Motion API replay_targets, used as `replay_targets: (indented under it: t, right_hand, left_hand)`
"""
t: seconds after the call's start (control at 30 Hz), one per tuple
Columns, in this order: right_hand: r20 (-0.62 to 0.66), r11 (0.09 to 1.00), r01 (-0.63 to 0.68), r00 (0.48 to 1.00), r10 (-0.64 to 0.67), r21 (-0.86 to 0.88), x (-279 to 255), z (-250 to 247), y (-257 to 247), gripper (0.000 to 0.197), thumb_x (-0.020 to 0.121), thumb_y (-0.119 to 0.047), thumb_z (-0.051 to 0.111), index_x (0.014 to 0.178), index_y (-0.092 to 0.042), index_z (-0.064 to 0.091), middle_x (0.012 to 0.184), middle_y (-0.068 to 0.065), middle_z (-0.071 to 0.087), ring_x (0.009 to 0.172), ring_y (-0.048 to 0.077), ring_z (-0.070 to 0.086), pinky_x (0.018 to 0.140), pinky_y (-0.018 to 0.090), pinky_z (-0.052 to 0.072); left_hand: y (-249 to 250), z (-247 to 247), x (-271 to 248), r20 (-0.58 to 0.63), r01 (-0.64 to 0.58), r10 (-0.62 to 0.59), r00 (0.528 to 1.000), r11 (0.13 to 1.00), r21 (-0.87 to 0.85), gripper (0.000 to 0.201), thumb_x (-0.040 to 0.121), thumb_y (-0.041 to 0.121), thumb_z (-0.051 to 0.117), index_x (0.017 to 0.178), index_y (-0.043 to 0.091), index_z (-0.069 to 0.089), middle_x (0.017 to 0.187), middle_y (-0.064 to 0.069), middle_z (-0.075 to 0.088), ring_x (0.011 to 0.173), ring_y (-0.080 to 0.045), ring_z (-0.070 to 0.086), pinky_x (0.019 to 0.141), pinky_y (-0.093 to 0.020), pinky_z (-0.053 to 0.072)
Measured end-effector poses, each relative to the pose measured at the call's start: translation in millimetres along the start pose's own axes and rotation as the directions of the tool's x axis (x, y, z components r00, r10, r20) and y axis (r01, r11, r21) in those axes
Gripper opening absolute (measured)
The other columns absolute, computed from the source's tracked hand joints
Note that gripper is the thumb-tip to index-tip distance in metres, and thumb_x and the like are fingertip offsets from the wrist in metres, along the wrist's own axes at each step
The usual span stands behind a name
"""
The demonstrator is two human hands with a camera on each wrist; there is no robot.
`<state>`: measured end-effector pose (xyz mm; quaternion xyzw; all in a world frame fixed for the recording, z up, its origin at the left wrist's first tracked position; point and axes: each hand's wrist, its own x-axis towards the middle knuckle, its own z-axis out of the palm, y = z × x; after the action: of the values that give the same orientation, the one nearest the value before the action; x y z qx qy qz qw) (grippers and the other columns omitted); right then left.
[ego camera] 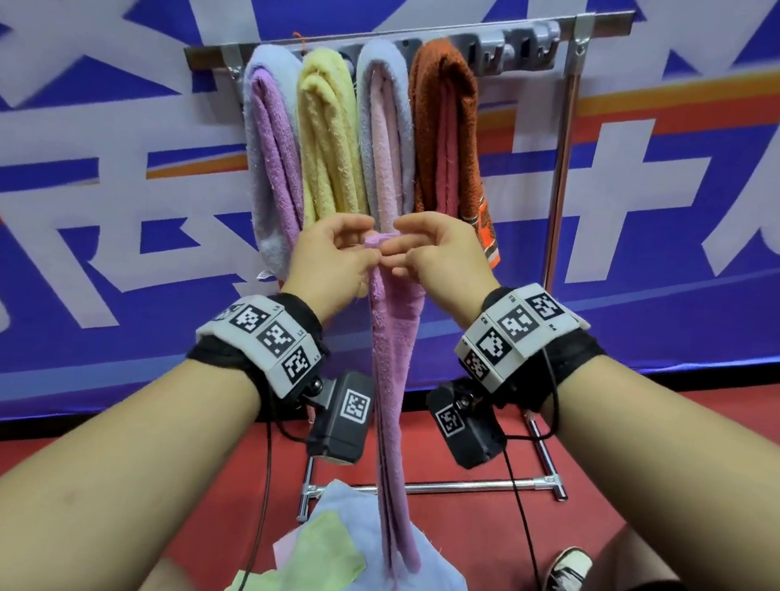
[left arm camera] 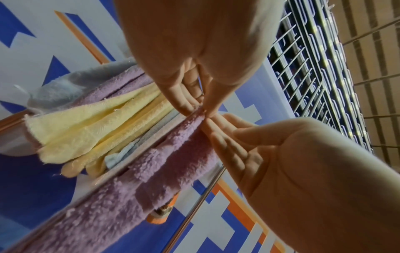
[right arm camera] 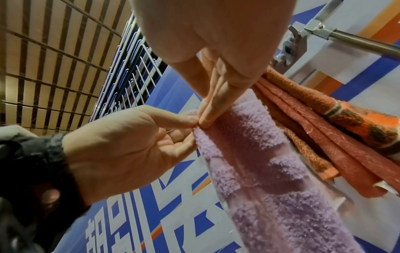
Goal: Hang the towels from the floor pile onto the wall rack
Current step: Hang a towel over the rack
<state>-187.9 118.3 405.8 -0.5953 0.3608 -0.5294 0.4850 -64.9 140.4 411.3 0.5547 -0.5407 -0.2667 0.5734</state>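
Both hands pinch the top end of a purple towel (ego camera: 390, 367), which hangs in a narrow bunch down to the floor pile. My left hand (ego camera: 372, 256) holds it from the left and my right hand (ego camera: 391, 251) from the right, fingertips almost touching. In the left wrist view the left hand (left arm camera: 200, 107) meets the purple towel (left arm camera: 151, 171). In the right wrist view the right hand (right arm camera: 202, 119) pinches the purple towel (right arm camera: 259, 162). The rack bar (ego camera: 609, 23) above carries several hung towels: lilac, yellow, pink-grey and an orange towel (ego camera: 442, 124).
Grey clips (ego camera: 532, 39) on the right of the bar hold nothing. On the red floor lie a light blue towel (ego camera: 422, 579) and a green towel (ego camera: 319, 560). The stand's pole (ego camera: 563, 169) and base bar (ego camera: 455, 485) are close by, with a shoe (ego camera: 565, 579) at the lower right.
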Motion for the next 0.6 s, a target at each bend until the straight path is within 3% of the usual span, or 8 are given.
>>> replay_targets:
  t: [0.07, 0.17, 0.23, 0.33, 0.4, 0.5, 0.57, 0.6]
  right_hand:
    - [-0.056, 0.987, 0.088, 0.994, -0.096, -0.134, 3, -4, -11, 0.034, 0.08, 0.013, 0.044, 0.1, -0.012, 0.056, 0.081, 0.005, 0.063, 0.064, 0.015, 0.06, 0.055, 0.018, 0.048]
    - [-0.091, 0.925, 0.152, 0.977, -0.195, -0.348, 7, -16, -22, 0.036, 0.077, -0.001, 0.058, 0.107, -0.02, 0.052, 0.109, 0.007, 0.054, 0.067, 0.013, 0.054, 0.044, 0.007, 0.041]
    - [-0.04, 0.922, 0.161, 0.982, -0.186, -0.352, 6, -23, -30, 0.044, 0.077, -0.007, 0.066, 0.113, -0.023, 0.047, 0.119, 0.008, 0.049, 0.075, 0.011, 0.058, 0.054, 0.01, 0.047]
    - [0.037, 0.927, 0.111, 0.994, -0.104, -0.358, 3, -29, -46, 0.065, 0.078, -0.009, 0.071, 0.134, -0.015, 0.041, 0.122, 0.006, 0.052, 0.099, 0.023, 0.061, 0.078, 0.032, 0.053]
    - [0.055, 0.933, 0.094, 0.995, -0.079, -0.348, 3, -30, -54, 0.07, 0.076, -0.01, 0.074, 0.137, -0.012, 0.041, 0.122, 0.006, 0.055, 0.103, 0.021, 0.06, 0.086, 0.033, 0.052]
    - [0.054, 0.951, 0.1, 0.995, -0.088, -0.292, 7, -30, -62, 0.035, 0.076, -0.006, 0.074, 0.108, -0.011, 0.062, 0.093, 0.001, 0.064, 0.086, 0.014, 0.059, 0.078, 0.026, 0.046]
    - [0.068, 0.962, 0.11, 0.993, -0.096, -0.251, 12, -29, -65, 0.013, 0.077, -0.003, 0.072, 0.085, -0.013, 0.068, 0.079, 0.001, 0.063, 0.078, 0.015, 0.057, 0.077, 0.031, 0.045]
    - [0.071, 0.967, 0.108, 0.993, -0.094, -0.23, 14, -28, -66, 0.012, 0.078, -0.002, 0.07, 0.078, -0.014, 0.067, 0.077, 0.002, 0.063, 0.078, 0.016, 0.057, 0.079, 0.033, 0.046]
  left_hand:
    - [15, -5, 4, -0.014, -0.051, 0.052, 0.999, 0.998, 0.044, 0.035, 0.08, -0.008, 0.062, 0.11, 0.01, 0.063, 0.081, 0.007, 0.06, 0.078, -0.008, 0.059, 0.073, -0.026, 0.053]
    - [39, -12, 5, 0.002, -0.095, 0.095, 0.996, 0.993, 0.071, 0.037, 0.075, -0.013, 0.061, 0.102, 0.013, 0.064, 0.087, 0.003, 0.063, 0.087, -0.013, 0.06, 0.085, -0.028, 0.052]
    - [55, -18, 5, 0.019, -0.099, 0.098, 0.995, 0.993, 0.057, 0.038, 0.076, -0.016, 0.059, 0.103, 0.011, 0.062, 0.087, 0.002, 0.062, 0.087, -0.014, 0.06, 0.084, -0.028, 0.052]
    - [73, -24, 4, 0.036, -0.108, 0.107, 0.994, 0.994, 0.024, 0.04, 0.078, -0.019, 0.054, 0.107, 0.007, 0.061, 0.084, 0.001, 0.06, 0.08, -0.012, 0.058, 0.078, -0.026, 0.051]
    - [81, -25, 5, 0.044, -0.11, 0.109, 0.993, 0.994, 0.01, 0.041, 0.078, -0.02, 0.053, 0.107, 0.007, 0.061, 0.084, 0.0, 0.06, 0.081, -0.013, 0.057, 0.076, -0.025, 0.051]
    - [87, -29, 8, 0.055, -0.113, 0.113, 0.992, 0.994, 0.007, 0.041, 0.076, -0.021, 0.055, 0.105, 0.008, 0.062, 0.086, 0.0, 0.061, 0.085, -0.015, 0.058, 0.075, -0.024, 0.051]
    - [87, -32, 12, 0.055, -0.11, 0.109, 0.993, 0.994, 0.001, 0.041, 0.076, -0.02, 0.056, 0.103, 0.01, 0.062, 0.088, -0.002, 0.061, 0.087, -0.017, 0.058, 0.079, -0.028, 0.052]
    - [87, -34, 13, 0.054, -0.105, 0.105, 0.993, 0.995, -0.003, 0.041, 0.076, -0.02, 0.056, 0.102, 0.011, 0.063, 0.089, -0.002, 0.061, 0.089, -0.018, 0.058, 0.082, -0.032, 0.052]
